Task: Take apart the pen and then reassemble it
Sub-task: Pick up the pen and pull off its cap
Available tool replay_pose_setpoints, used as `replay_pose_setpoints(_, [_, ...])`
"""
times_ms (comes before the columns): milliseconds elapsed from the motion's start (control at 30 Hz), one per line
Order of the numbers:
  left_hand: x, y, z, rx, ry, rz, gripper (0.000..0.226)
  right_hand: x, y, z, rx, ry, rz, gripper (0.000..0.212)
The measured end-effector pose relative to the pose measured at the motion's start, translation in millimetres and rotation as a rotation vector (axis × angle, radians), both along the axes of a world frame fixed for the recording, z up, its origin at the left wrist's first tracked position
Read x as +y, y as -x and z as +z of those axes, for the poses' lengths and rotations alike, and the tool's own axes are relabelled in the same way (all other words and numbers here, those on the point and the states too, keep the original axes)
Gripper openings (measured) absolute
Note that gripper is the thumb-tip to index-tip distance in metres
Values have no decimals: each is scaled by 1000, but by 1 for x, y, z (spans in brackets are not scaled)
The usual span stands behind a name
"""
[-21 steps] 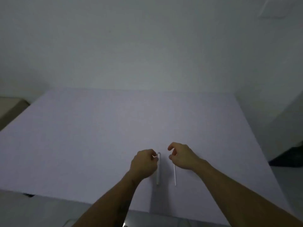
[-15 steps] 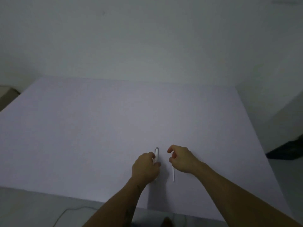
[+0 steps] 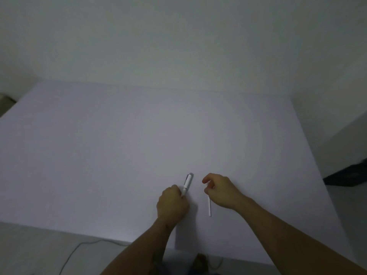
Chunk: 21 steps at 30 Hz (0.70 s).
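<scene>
1. Since the earlier frames your left hand (image 3: pixel 173 205) has slid toward you along the pen barrel (image 3: pixel 187 183), so more of the white barrel now sticks out beyond your knuckles; half a second ago only its far tip showed.
2. Your left fingers are curled shut around the near end of the pen barrel; its far end, with the clip, points away from you and leans a little to the right; whether that tip touches the table (image 3: pixel 99 155) cannot be told.
3. Your right hand (image 3: pixel 220 190) has barely shifted; it sits just right of the barrel, apart from it.
4. Your right fingers are bent inward with the thumb and forefinger drawn together; they appear to pinch the top of the thin white refill (image 3: pixel 209 206), though the contact itself is hidden beneath the hand.
5. That refill runs from under your right hand back toward you; its near end lies against the pale table surface.
6. Both pieces sit near the table's front edge, close together yet not touching; a thin cable (image 3: pixel 75 253) trails on the floor below that edge.
</scene>
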<state>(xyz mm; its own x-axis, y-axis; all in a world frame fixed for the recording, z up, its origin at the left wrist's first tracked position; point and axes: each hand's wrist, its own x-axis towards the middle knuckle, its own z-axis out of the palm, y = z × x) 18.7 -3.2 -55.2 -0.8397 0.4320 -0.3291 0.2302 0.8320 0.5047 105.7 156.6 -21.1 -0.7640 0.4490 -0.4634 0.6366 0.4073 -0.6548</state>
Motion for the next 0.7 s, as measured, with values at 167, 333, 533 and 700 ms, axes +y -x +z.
replay_pose_setpoints(167, [0, 8, 11, 35, -132, 63, 9, -4, 16, 7, 61, 221, -198, 24])
replay_pose_setpoints(333, [9, 13, 29, 94, -247, 37, 16, -7, 36, 29, 222, 417, -369, 14])
replay_pose_setpoints(533, [15, 16, 50, 153, -368, 11, 20, -9, 50, 55, 366, 403, -447, 12])
replay_pose_setpoints(700, [16, 18, 65, 152, -379, 20, 16, -10, 55, 68, 406, 345, -402, 12])
